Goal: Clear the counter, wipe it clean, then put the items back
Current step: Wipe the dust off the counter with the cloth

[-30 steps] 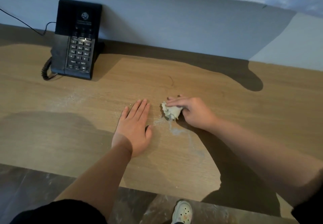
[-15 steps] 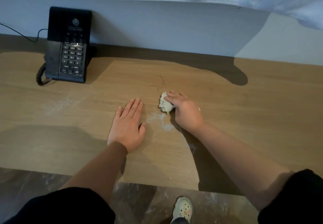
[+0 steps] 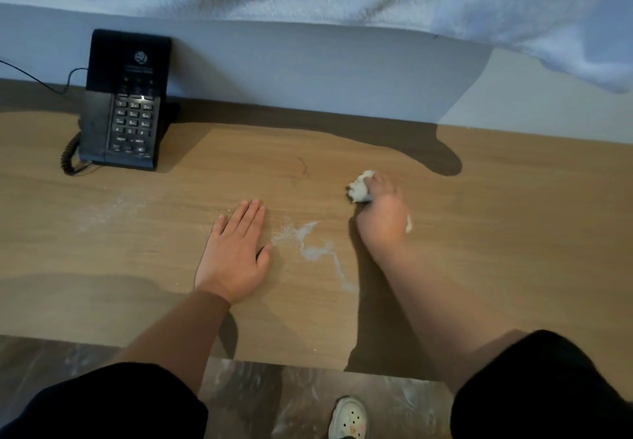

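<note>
the right hand's fingers (image 3: 381, 184) are curled and clamped on a crumpled white wad of tissue (image 3: 359, 190), which sticks out past the fingertips on the far left side and is pressed to the counter (image 3: 513, 233); a bit of white also shows at the right edge of the right hand (image 3: 382, 221). the left hand (image 3: 234, 253) lies flat, palm down, its fingers (image 3: 251, 214) straight and together, thumb out toward a streak of white powder (image 3: 308, 241) that runs between the two hands. a fainter dusting (image 3: 109, 209) lies further left. a black desk phone (image 3: 128, 102) stands at the back left against the wall. below the counter edge, a white shoe (image 3: 347, 418) shows on the floor.
</note>
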Action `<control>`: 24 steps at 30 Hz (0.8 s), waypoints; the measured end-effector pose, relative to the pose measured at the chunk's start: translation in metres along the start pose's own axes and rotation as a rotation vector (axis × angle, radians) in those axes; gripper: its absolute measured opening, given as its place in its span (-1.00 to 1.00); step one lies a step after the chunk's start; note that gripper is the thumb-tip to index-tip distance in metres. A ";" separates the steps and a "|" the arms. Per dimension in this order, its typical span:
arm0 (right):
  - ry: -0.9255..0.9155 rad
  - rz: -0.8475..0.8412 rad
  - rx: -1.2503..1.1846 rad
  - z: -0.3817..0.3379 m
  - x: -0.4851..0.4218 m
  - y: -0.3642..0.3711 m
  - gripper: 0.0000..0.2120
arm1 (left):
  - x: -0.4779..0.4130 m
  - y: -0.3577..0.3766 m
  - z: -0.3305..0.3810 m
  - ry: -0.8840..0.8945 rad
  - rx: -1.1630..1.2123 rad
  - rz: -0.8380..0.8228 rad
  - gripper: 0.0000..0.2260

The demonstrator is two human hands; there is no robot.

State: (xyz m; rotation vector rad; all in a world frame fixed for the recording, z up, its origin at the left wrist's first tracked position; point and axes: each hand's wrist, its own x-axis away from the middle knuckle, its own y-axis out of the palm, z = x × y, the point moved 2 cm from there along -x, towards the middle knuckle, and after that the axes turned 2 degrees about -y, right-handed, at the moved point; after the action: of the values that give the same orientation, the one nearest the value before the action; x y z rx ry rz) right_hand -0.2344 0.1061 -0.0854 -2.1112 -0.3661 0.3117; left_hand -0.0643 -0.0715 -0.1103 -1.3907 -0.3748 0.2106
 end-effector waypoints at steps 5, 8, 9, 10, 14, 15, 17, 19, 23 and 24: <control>-0.174 -0.166 -0.135 -0.021 0.019 0.012 -0.48 | 0.001 0.000 0.000 0.000 -0.013 0.006 -0.28; -0.031 -0.158 -0.369 -0.011 0.012 0.000 -0.50 | -0.003 -0.002 0.003 -0.018 0.022 0.034 -0.24; 0.022 -0.107 -0.437 -0.005 0.007 -0.007 -0.51 | -0.007 -0.005 0.003 -0.022 0.039 0.049 -0.25; 0.081 -0.033 -0.474 0.003 0.000 -0.016 -0.52 | -0.013 -0.008 0.002 -0.024 0.042 0.060 -0.27; 0.362 0.252 -0.462 0.049 -0.046 -0.055 -0.52 | -0.044 -0.018 0.002 -0.016 -0.004 0.044 -0.39; 0.412 0.282 -0.449 0.061 -0.060 -0.063 -0.55 | -0.051 -0.019 0.003 -0.027 -0.012 0.037 -0.41; 0.486 0.320 -0.409 0.083 -0.083 -0.069 -0.59 | -0.066 -0.018 0.005 -0.057 -0.021 0.019 -0.43; 0.550 0.326 -0.329 0.097 -0.098 -0.067 -0.53 | -0.082 -0.016 0.005 -0.063 -0.044 0.000 -0.42; 0.495 0.216 -0.039 0.093 -0.130 -0.046 -0.70 | -0.100 -0.016 0.002 -0.073 -0.047 0.025 -0.41; 0.501 0.184 -0.002 0.088 -0.137 -0.041 -0.71 | -0.101 -0.016 0.001 -0.076 -0.031 0.038 -0.42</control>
State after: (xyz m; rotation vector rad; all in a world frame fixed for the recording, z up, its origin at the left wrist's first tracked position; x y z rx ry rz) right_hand -0.3983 0.1428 -0.0862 -2.1401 0.1226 -0.1175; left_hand -0.1592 -0.1099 -0.1083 -1.4242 -0.4162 0.2909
